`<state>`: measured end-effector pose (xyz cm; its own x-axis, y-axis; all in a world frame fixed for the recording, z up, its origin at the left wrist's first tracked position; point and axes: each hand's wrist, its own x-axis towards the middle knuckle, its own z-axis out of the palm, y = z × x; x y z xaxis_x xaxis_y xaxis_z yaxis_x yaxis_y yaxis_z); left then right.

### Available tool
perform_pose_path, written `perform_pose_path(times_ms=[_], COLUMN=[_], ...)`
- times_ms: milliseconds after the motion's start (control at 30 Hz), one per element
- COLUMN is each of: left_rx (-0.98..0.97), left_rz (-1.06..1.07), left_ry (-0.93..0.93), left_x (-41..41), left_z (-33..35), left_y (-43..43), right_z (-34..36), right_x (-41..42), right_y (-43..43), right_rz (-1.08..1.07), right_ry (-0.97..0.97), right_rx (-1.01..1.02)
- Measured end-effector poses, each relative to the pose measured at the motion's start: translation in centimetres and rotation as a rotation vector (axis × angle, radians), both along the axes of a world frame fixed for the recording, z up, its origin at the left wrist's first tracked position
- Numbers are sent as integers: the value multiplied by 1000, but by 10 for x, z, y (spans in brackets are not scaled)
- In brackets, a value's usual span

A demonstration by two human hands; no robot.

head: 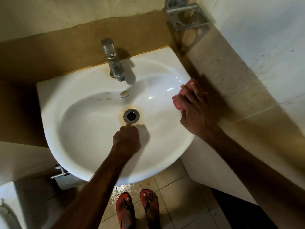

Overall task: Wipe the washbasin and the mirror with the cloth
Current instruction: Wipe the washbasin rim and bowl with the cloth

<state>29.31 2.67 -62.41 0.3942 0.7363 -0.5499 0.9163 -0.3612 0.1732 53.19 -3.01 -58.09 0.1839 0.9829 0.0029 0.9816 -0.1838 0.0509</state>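
A white washbasin (79,123) fills the middle of the view, with a rust-stained metal drain (131,116) at its bottom. My right hand (194,106) presses a red cloth (177,100) against the basin's right rim; most of the cloth is hidden under the fingers. My left hand (127,139) is inside the bowl just in front of the drain, fingers curled, one fingertip touching the drain's edge. It holds nothing. No mirror is in view.
A chrome tap (113,63) stands at the back of the basin. A metal holder (184,15) is fixed to the wall at the back right. A tiled ledge (231,76) runs along the right. My feet in red sandals (137,209) stand on wet floor tiles.
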Motion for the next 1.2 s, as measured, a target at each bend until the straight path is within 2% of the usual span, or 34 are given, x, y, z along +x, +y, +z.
perform_pose_path(times_ms=[100, 233, 400, 533, 733, 867, 967, 1067, 1133, 1200], left_rx=[-65, -133, -305, -299, -325, -302, -298, -306, -288, -274], left_rz=[-25, -185, -291, -338, -348, -373, -393, -397, -407, -411], left_ry=[-118, -280, -198, -136, -168, -147, -179, -230, -241, -236], left_x=[15, 44, 78, 90, 91, 92, 86, 77, 75, 75], left_z=[-3, 1, 6, 8, 8, 2, 0, -1, -4, -6], left_y=[1, 4, 22, 30, 42, 42, 46, 51, 53, 55], right_z=[-5, -10, -14, -18, -17, -17, -21, -27, -35, -38], right_x=[-13, -30, -42, -35, -4, 17, 27, 43, 58, 68], right_y=[-24, -57, -72, -63, -30, 2, 27, 56, 77, 98], right_rz=[-89, -189, -238, -223, -200, -131, -72, -4, 182, 329], right_ry=[73, 170, 242, 203, 141, 62, 4, -21, -146, -211], right_rx=[62, 116, 177, 179, 109, 63, 106, 227, 413, 479])
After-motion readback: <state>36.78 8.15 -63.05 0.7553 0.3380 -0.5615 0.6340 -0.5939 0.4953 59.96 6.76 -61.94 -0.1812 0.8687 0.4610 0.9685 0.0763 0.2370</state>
